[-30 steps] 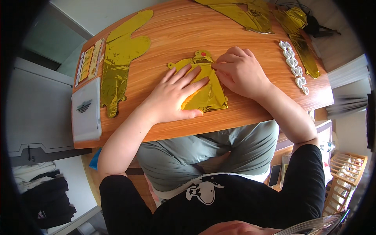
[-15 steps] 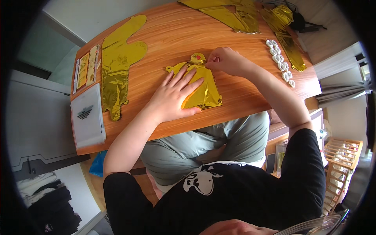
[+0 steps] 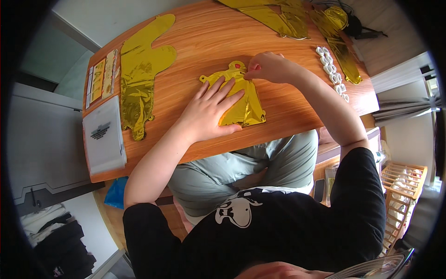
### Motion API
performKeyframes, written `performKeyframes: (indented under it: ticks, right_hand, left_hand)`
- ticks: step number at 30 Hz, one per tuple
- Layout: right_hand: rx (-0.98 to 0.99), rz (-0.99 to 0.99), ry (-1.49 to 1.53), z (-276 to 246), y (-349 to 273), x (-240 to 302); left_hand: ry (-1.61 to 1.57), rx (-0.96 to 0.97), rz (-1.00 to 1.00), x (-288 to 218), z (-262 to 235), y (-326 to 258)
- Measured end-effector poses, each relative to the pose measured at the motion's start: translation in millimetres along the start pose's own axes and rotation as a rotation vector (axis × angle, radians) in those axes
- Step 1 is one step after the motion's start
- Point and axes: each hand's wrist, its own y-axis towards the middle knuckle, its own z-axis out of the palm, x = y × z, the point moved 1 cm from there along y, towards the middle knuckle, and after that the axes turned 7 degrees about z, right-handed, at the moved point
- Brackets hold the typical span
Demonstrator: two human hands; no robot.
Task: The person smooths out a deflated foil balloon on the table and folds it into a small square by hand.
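A folded gold foil balloon (image 3: 252,104) lies near the table's front edge, wrinkled, with small tabs at its corners and a red spot near its top. Across its left part my left hand (image 3: 204,111) rests flat, fingers spread, covering some of the foil. At the balloon's upper right edge my right hand (image 3: 268,67) is closed, thumb and fingertips pinched together on the foil. The exact grip is partly hidden by the curled fingers.
On the wooden table (image 3: 200,42) another flat gold foil balloon (image 3: 139,65) lies at left, beside a printed card (image 3: 101,81) and sheets in a clear sleeve (image 3: 104,144). More gold foil (image 3: 274,16) is at the far edge. Several white rings (image 3: 331,69) lie at right.
The folded balloon has shifted slightly right and its creases have changed. Both hands have moved only a little; the left stays flat on it and the right stays at its upper edge.
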Motion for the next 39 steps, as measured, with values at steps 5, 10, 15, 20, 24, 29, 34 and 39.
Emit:
performKeyframes:
  ticks: [5,10,15,20,24,29,34,39]
  right_hand:
    - [-0.042,-0.022,-0.003,5,-6,2]
    - [-0.120,-0.043,-0.001,15,-3,-4]
    - [-0.149,-0.131,-0.030,12,-2,-10]
    - [-0.412,-0.261,0.230,24,-24,-10]
    - [-0.526,-0.481,-0.007,59,-66,21]
    - [-0.488,-0.347,-0.104,86,-69,19]
    - [-0.504,-0.335,-0.189,91,-68,15]
    - [-0.468,-0.375,-0.230,88,-70,13]
  left_hand:
    - [-0.003,-0.003,0.006,1,0,0]
    - [-0.006,0.007,0.006,1,-1,0]
    - [-0.007,0.015,0.018,0,-5,2]
    - [-0.021,0.020,0.007,-1,-5,0]
    - [-0.003,0.047,-0.006,0,-4,-1]
    - [-0.019,-0.023,0.009,3,-2,-1]
    - [-0.108,-0.025,-0.055,4,-2,-4]
    - [0.062,0.201,-0.155,12,-12,-23]
